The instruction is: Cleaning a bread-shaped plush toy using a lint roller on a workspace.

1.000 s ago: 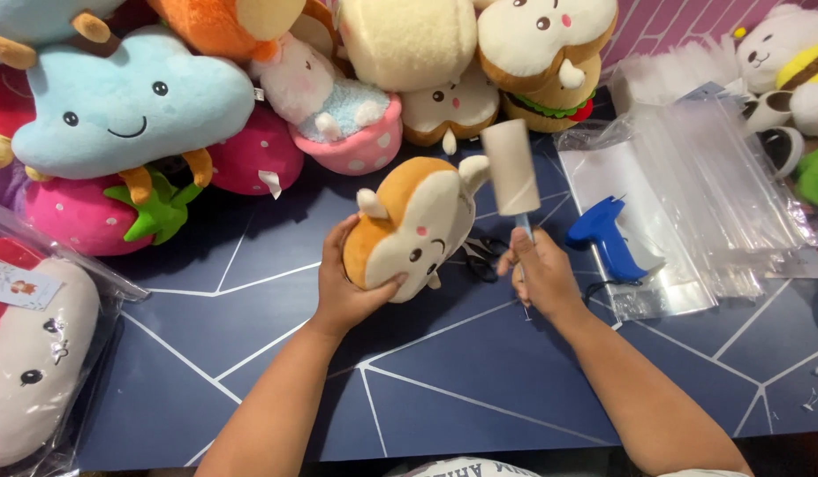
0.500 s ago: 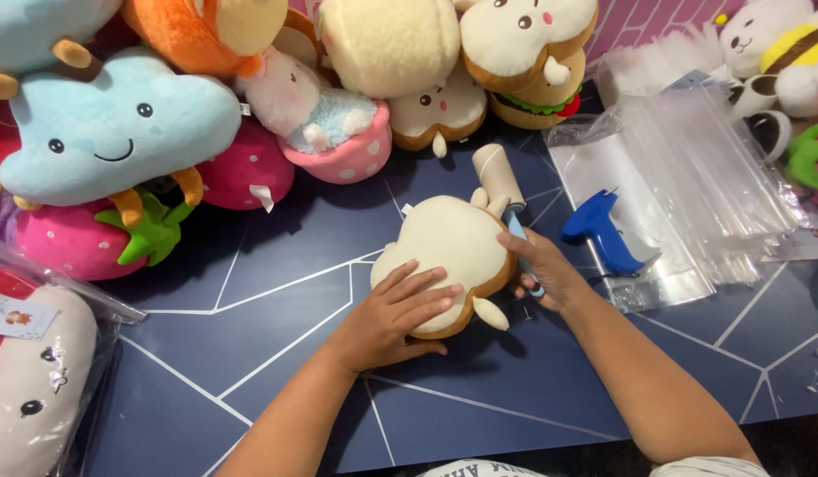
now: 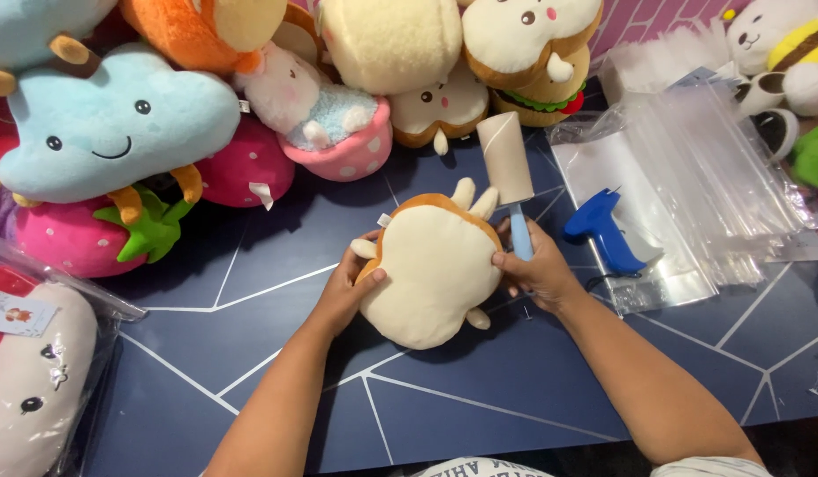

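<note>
The cream plush [image 3: 434,274] lies on the dark blue table [image 3: 480,397], plain pale side up, little ears pointing away from the person and a band of brown showing along its top edge. The left hand [image 3: 345,291] cups its left side, fingers curled under and thumb pressed on the cream surface, steadying it. The right hand [image 3: 537,269] is wrapped around the blue handle of a lint roller [image 3: 508,172], whose pale roll stands up just past the toy's ears and has not yet come down on the fabric; the same hand's fingers rest against the plush's right edge. So, judging by how things lie, the toy is positioned and held, but this upturned side looks yet to be rolled, and whether the underside is done cannot be told. Both forearms come in from the bottom of the view, angled toward each other, wrists low over the table. To the right sit clear plastic bags [image 3: 692,185] with a blue tagging gun [image 3: 603,234] lying on them. Along the far edge crowd more soft toys, a blue cloud plush [image 3: 117,124] among them, and a bagged plush [image 3: 29,389] lies at the near left.
</note>
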